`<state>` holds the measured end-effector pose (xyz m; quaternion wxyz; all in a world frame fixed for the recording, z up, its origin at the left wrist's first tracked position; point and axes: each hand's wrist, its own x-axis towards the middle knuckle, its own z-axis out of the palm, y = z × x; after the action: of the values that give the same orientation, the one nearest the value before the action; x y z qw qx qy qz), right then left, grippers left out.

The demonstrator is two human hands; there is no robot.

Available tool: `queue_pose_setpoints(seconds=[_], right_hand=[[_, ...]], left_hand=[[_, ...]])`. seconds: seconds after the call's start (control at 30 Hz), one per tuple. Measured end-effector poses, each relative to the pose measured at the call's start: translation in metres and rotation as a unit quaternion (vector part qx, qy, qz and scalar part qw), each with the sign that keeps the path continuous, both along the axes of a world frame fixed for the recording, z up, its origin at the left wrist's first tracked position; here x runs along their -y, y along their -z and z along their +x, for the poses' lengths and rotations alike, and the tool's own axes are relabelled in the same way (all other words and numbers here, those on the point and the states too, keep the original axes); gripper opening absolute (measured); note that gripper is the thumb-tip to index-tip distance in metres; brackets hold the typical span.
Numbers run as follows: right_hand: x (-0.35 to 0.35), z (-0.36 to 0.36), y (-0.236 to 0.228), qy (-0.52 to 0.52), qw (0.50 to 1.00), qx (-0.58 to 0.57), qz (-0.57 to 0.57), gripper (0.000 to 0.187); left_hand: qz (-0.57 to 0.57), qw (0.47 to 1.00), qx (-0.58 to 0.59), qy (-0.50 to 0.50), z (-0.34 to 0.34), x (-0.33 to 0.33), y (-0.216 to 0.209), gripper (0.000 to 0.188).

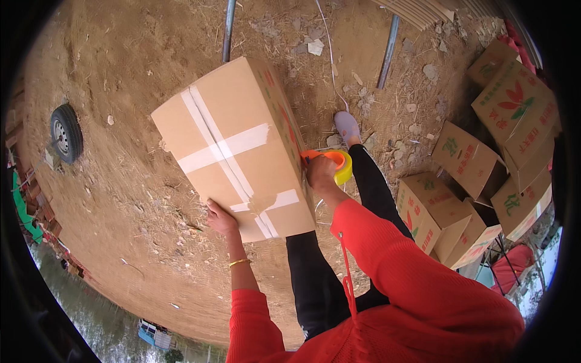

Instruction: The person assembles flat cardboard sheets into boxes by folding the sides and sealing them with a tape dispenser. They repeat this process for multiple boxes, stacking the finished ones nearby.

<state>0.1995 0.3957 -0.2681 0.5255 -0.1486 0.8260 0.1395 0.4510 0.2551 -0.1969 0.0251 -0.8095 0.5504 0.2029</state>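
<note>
A sealed cardboard box [200, 130] is tilted in front of me, with pale tape crossing its face along the seam and over it. My left hand [222, 219] grips the box at its near left edge, partly hidden behind it. In my right hand [321, 172] is an orange tape dispenser [309, 155] carrying a yellow roll of packing tape [344, 170]. The dispenser sits against the right side of the box, where red print shows. Whether tape runs from it onto the cardboard, I cannot tell.
Several open cardboard boxes [463, 158] are piled at the right. A wheel with a tyre [65, 134] lies on the dirt ground [139, 181] at the left. Two metal poles [388, 51] and a thin white cord [330, 48] are at the far side, near my shoe [347, 126].
</note>
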Motion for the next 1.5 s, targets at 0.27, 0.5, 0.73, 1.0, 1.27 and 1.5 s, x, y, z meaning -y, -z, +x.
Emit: queue_pose_setpoints(seconds=[0.27, 0.5, 0.73, 1.0, 1.27, 1.5], right_hand=[[-0.027, 0.008, -0.006, 0.171, 0.972, -0.113, -0.115, 0.057], [-0.009, 0.034, 0.048, 0.181, 0.922, -0.254, -0.230, 0.051], [-0.027, 0.018, 0.098, 0.146, 0.966, -0.149, -0.155, 0.054], [-0.039, -0.014, -0.001, 0.146, 0.976, -0.054, -0.151, 0.050], [-0.070, 0.010, -0.080, 0.277, 0.934, 0.017, -0.227, 0.048], [-0.114, 0.059, -0.135, 0.442, 0.840, 0.059, -0.310, 0.045]], left_hand=[[0.022, 0.991, -0.116, -0.058, 0.014, 0.004, 0.005, 0.079], [0.213, 0.852, -0.395, -0.271, 0.032, 0.030, 0.011, 0.071], [0.331, 0.812, -0.379, -0.294, 0.099, 0.016, 0.076, 0.061], [0.346, 0.867, -0.348, -0.088, 0.122, 0.016, -0.017, 0.062], [0.204, 0.814, -0.336, 0.429, -0.181, 0.075, -0.297, 0.086], [0.316, 0.660, -0.291, 0.616, -0.258, 0.058, -0.391, 0.114]])
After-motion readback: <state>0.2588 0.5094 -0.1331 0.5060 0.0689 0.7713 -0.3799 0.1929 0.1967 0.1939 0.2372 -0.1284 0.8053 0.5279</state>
